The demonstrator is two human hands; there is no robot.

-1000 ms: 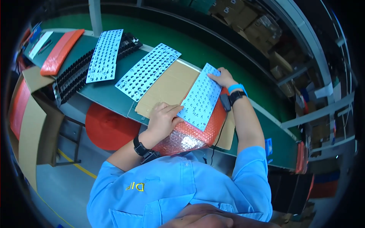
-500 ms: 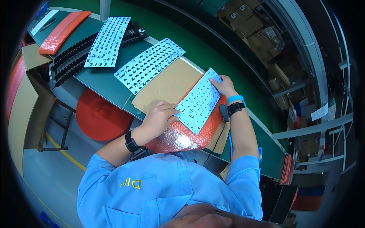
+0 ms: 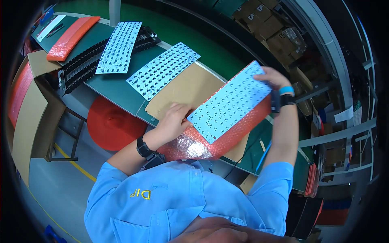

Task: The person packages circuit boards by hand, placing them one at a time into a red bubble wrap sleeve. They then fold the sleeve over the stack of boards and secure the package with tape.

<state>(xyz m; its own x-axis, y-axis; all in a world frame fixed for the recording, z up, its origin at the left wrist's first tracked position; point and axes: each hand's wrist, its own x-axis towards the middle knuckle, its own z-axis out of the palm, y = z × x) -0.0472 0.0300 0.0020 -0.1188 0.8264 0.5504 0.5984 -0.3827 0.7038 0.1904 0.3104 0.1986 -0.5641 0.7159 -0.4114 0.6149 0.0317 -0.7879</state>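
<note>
A white keyboard circuit board (image 3: 231, 103) with rows of dark spots lies slanted over a red bubble-wrap bag (image 3: 194, 146). My right hand (image 3: 273, 79) is closed on the board's far right end, thumb on its top face and the other fingers out of sight beneath. At the near left corner my left hand (image 3: 172, 121) is closed, its fingertips at the edge where board and bag meet; whether it pinches the wrap too is hidden. Red wrap shows along the board's lower side, up to my right hand.
Flattened cardboard (image 3: 184, 89) lies on the green table beneath the work. Beyond it are a second keyboard board (image 3: 162, 71) and a third (image 3: 119, 48) resting on black slotted racks (image 3: 83, 67). A red stool (image 3: 115, 123) and an open carton (image 3: 40, 109) stand at left.
My right hand has moved right and away from me, and the board's far end has come with it, showing larger now. My left hand has stayed nearly in place.
</note>
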